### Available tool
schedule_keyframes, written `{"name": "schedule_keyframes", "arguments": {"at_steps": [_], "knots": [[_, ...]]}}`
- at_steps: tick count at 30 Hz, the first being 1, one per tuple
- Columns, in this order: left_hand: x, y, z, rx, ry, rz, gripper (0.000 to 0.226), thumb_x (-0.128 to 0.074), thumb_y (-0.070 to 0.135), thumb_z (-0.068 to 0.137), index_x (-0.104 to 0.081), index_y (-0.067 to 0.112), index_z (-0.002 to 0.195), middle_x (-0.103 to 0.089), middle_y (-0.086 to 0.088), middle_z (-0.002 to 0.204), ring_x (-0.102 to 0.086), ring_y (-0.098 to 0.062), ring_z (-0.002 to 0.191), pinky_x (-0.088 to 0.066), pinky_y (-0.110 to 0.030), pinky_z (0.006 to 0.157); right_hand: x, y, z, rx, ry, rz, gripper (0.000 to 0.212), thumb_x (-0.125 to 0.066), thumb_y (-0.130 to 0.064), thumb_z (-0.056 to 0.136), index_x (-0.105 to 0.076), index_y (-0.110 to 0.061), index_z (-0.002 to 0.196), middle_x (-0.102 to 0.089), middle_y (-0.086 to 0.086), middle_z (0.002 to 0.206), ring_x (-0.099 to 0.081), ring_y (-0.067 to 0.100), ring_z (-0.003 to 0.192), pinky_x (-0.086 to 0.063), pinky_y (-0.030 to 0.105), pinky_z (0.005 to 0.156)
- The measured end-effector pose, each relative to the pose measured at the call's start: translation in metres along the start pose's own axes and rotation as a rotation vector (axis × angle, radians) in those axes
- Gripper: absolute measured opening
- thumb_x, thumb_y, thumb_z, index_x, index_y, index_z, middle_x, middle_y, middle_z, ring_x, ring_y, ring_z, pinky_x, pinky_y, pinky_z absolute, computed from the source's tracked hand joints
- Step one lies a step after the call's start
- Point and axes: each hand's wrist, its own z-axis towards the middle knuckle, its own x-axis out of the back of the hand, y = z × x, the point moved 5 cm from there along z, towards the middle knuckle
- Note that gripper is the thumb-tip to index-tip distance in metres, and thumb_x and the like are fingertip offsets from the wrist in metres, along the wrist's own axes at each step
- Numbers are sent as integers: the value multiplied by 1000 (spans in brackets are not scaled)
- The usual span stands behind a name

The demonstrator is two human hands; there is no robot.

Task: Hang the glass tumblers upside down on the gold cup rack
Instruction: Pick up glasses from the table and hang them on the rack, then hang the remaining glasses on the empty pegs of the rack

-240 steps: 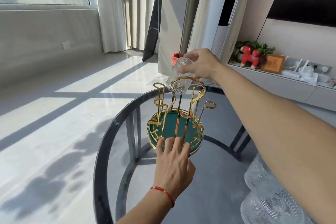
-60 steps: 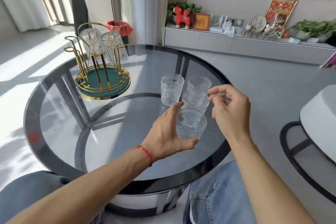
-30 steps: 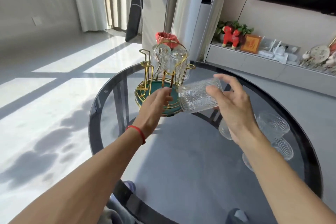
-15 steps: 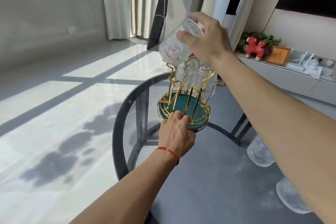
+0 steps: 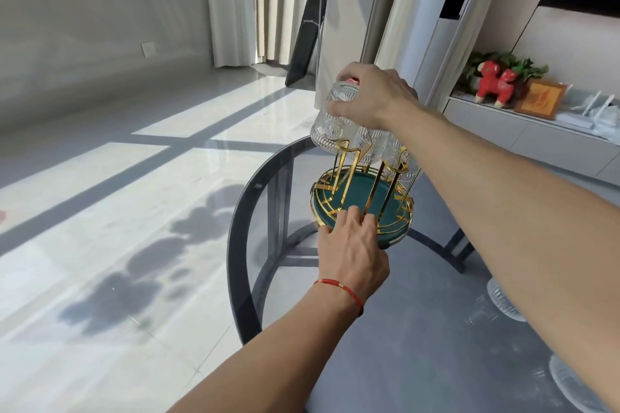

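The gold cup rack, wire prongs on a round green tray, stands near the far left rim of the glass table. My right hand grips the base of a patterned glass tumbler, held upside down over a gold prong on the rack's left side. Two more tumblers hang upside down on the rack behind it, partly hidden by my right wrist. My left hand rests with its fingertips on the tray's near rim.
The round dark glass table has a black rim and crossed legs beneath. Two loose tumblers stand at the lower right, partly hidden by my right arm. A low cabinet with a red horse figure lies beyond.
My right hand has lowered the tumbler from above the rack down onto the left prong and turned it mouth down. My left hand stays at the tray's rim.
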Motion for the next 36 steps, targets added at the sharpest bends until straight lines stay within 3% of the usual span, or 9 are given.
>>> {"name": "schedule_keyframes", "arguments": {"at_steps": [6, 10, 15, 18, 23, 26, 30, 33, 36], "knots": [[-2, -1, -1, -12, 0, 8, 34, -54, 26, 89, -54, 15, 121, -52, -6, 113, -47, -26, 101, -49, -47, 84, -11, -1, -3, 38, -113, -251, 69, -77, -58, 81, -54, -39, 143, -62, 6, 141, -56, 36, 126, -31, 38, 87], [-2, -1, -1, -13, 20, 16, 35, -55, 25, 86, -54, 14, 119, -51, -7, 111, -47, -27, 98, -49, -48, 81, -12, -6, -6, 74, -155, -341, 73, -78, -59, 81, -53, -39, 146, -60, 6, 145, -51, 37, 133, -38, 44, 101], [-2, -3, 2, -30, 28, 32, 35, -55, 26, 87, -54, 16, 120, -52, -6, 112, -48, -26, 99, -49, -47, 83, -9, -5, -12, 120, -197, -408, 60, -65, -53, 96, -49, -40, 152, -52, 7, 156, -46, 37, 141, -34, 51, 113], [-1, -3, 3, -41, 34, 39, 35, -55, 25, 87, -55, 17, 121, -54, -5, 111, -49, -25, 101, -46, -44, 82, -4, 2, -25, 161, -194, -342, 42, -57, -41, 103, -58, -39, 144, -54, 4, 154, -44, 32, 143, -26, 54, 120], [2, -3, 1, -60, 25, 67, 34, -52, 25, 90, -55, 16, 123, -55, -5, 114, -51, -24, 102, -50, -41, 81, 2, 28, -91, 237, -50, -240, 44, -51, -26, 104, -57, -30, 147, -22, 4, 173, -10, 25, 161, -6, 48, 129], [5, -1, -1, -79, 23, 87, 33, -52, 24, 88, -56, 15, 120, -56, -7, 112, -53, -26, 103, -50, -41, 79, 7, 40, -158, 218, 21, -70, 41, -55, -20, 102, -62, -21, 143, -44, 8, 161, -34, 29, 152, -26, 45, 123], [5, 0, -10, -76, 26, 47, 34, -58, 20, 84, -59, 11, 118, -60, -10, 112, -56, -29, 106, -48, -39, 73, 20, 63, -257, 198, 137, 95, 24, -61, -10, 95, -77, -15, 111, -74, 2, 119, -66, 25, 113, -52, 41, 99], [9, 10, -24, -108, 84, -23, 36, -63, 18, 80, -65, 11, 115, -67, -13, 111, -59, -35, 106, -51, -42, 73, 37, 99, -325, 85, 322, 106, 19, -63, -8, 90, -78, -13, 102, -77, 0, 103, -71, 24, 99, -56, 42, 90], [13, 34, -41, -206, 115, -51, 33, -65, 18, 79, -66, 12, 111, -69, -13, 106, -60, -36, 101, -53, -45, 75, 55, 146, -380, -113, 549, 4, 25, -71, -6, 85, -75, -12, 108, -72, 4, 112, -65, 29, 107, -50, 45, 98]]}}
